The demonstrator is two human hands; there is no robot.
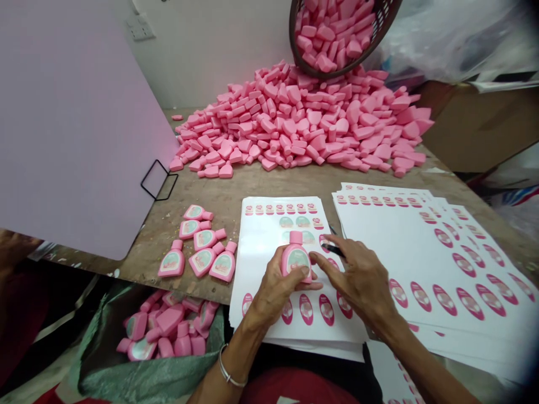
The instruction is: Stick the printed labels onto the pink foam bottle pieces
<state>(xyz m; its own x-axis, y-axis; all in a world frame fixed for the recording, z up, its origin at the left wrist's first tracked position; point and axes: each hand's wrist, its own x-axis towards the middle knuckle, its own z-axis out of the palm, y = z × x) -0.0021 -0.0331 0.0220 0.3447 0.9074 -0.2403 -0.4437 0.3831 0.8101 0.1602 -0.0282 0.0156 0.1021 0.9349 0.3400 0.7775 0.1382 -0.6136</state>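
Observation:
A pink bottle with a pale green label is held upright in my left hand, whose thumb lies over the label's lower edge. Just right of it, my right hand is closed on a thin dark tool, with its fingertips near the bottle's side. Both hands are above a stack of white sticker sheets printed with pink oval, green and small heart labels. Several labelled pink bottles lie on the table to the left of the sheets.
A large heap of pink bottles lies at the back under a tipped brown basket. More sticker sheets are on the right. A green sack of bottles hangs below the front edge. A pale board and another person's hand are left.

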